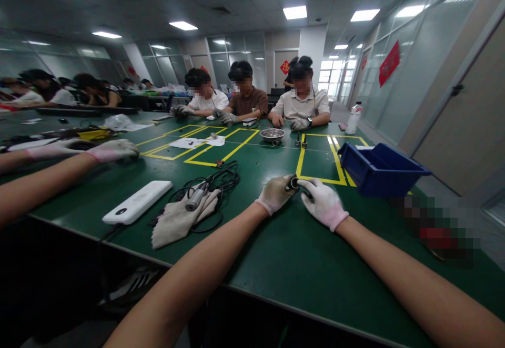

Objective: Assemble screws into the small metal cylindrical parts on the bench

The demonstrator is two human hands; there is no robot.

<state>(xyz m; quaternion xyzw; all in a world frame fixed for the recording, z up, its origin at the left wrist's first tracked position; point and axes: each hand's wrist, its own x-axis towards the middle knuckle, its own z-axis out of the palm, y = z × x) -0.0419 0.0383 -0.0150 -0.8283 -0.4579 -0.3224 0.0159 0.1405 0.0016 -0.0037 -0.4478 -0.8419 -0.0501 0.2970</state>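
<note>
My left hand [276, 193], in a white and pink glove with greyish fingers, is closed on a small dark metal ring-like part [294, 183]. My right hand [324, 202], gloved the same way, reaches the part from the right; its index finger and thumb curve apart, with the index fingertip at the part's edge. Both hands are just above the green table [272, 264], near the lower edge of a yellow tape rectangle. Two small metal parts [304, 142] stand beyond them on the tape.
A blue bin [382, 172] sits to the right. Left are a white power bank [137, 202], a grey glove [179, 224], a metal cylinder [196, 198] and black cables. A metal bowl [272, 135] stands farther off. A neighbour's gloved hands [114, 150] rest at far left; people sit opposite.
</note>
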